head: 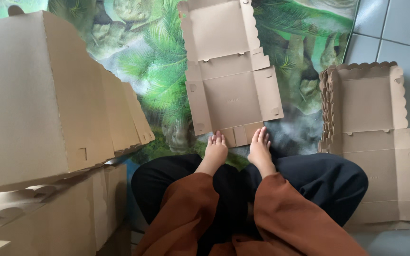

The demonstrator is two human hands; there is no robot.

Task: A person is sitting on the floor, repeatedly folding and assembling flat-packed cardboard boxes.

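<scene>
Here, folded boxes (48, 104) rise at nine o'clock, a flat stack (376, 142) at three; both hands, left hand (216, 149) and right hand (260, 144), fingers together, press the unfolded carton's (231, 90) near flap at twelve.

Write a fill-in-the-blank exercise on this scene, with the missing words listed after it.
1. Both hands, left hand and right hand, press the near edge of the flat ____ box blank.
2. The blank lies on a mat printed with green ____.
3. The stack of blanks lies on the person's ____ side.
4. The folded boxes stand on the person's ____ side.

Missing words: cardboard; leaves; right; left
</scene>
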